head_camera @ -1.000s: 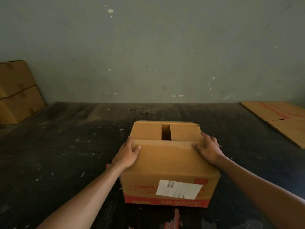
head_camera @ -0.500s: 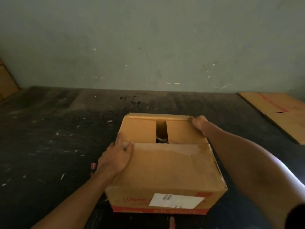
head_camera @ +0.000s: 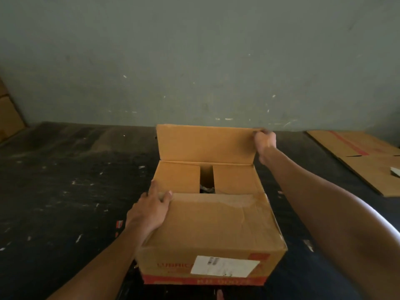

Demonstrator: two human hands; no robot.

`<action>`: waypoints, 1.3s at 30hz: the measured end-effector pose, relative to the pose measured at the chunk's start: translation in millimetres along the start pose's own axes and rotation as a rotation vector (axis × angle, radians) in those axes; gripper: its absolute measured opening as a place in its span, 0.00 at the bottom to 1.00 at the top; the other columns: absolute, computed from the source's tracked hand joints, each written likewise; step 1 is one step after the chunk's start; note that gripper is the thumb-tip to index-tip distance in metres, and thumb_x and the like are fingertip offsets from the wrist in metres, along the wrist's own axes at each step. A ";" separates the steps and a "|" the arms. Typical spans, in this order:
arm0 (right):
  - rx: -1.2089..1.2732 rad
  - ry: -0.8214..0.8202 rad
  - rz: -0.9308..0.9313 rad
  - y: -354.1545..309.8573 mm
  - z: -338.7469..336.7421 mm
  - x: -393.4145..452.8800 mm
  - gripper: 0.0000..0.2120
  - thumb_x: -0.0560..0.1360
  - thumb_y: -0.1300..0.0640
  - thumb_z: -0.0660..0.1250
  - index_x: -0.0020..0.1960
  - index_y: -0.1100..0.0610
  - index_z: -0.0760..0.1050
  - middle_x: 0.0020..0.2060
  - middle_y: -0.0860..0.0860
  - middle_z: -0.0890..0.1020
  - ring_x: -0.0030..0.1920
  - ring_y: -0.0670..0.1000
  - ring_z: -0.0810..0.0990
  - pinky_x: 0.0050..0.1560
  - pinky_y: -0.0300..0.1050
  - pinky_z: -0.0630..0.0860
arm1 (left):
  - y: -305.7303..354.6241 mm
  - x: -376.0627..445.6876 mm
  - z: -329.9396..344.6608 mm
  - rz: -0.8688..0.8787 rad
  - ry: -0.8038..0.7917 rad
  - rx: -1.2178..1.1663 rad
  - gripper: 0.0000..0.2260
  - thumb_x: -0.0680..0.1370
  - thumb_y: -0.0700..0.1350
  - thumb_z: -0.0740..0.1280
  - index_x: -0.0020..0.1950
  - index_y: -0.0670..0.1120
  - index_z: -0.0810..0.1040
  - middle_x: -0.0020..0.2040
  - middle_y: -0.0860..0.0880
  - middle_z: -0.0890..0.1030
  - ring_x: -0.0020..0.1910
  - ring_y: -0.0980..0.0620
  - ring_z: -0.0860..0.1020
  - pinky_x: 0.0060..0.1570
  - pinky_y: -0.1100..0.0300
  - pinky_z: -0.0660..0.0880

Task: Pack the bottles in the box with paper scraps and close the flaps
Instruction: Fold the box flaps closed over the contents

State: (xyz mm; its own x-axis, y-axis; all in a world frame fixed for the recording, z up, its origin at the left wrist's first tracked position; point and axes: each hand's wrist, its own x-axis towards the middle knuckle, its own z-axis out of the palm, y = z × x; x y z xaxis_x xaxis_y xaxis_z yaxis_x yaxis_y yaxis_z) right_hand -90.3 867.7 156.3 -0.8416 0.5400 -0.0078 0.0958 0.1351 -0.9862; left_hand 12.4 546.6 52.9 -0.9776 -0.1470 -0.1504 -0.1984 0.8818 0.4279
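A brown cardboard box [head_camera: 213, 245] with red print and a white label stands on the dark floor in front of me. Its near flap [head_camera: 216, 217] lies folded down, and my left hand [head_camera: 149, 210] presses flat on that flap's left corner. The two side flaps [head_camera: 178, 177] are folded in, with a narrow gap [head_camera: 206, 179] between them showing dark contents I cannot make out. The far flap [head_camera: 205, 144] stands upright, and my right hand [head_camera: 265, 144] grips its top right corner. No bottles or paper scraps are visible.
A flattened cardboard sheet [head_camera: 368, 156] with a red stripe lies on the floor at the right, with a small pale object on it. Stacked cardboard boxes [head_camera: 8, 113] stand at the far left edge. A grey-green wall [head_camera: 194, 61] rises behind the box.
My right hand left the near flap, reached to the far flap and has raised it upright. My left hand stayed on the near flap's left corner. The view has moved closer to the box.
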 end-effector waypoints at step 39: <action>-1.100 -0.452 -0.285 59.1 -36.1 -177.3 0.33 0.80 0.41 0.58 0.80 0.50 0.51 0.79 0.53 0.56 0.79 0.57 0.50 0.75 0.69 0.41 | 42.0 -64.1 -11.0 0.386 0.092 0.307 0.24 0.81 0.55 0.57 0.76 0.49 0.65 0.79 0.46 0.61 0.78 0.42 0.56 0.76 0.40 0.51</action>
State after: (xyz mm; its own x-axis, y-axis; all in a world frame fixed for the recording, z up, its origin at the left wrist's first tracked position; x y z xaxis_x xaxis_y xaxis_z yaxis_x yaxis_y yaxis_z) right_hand 83.7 809.9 105.4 -0.9939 0.0681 -0.0871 0.0912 0.9501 -0.2982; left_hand 65.9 588.2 90.3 -0.9806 0.1890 0.0523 0.1948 0.9689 0.1522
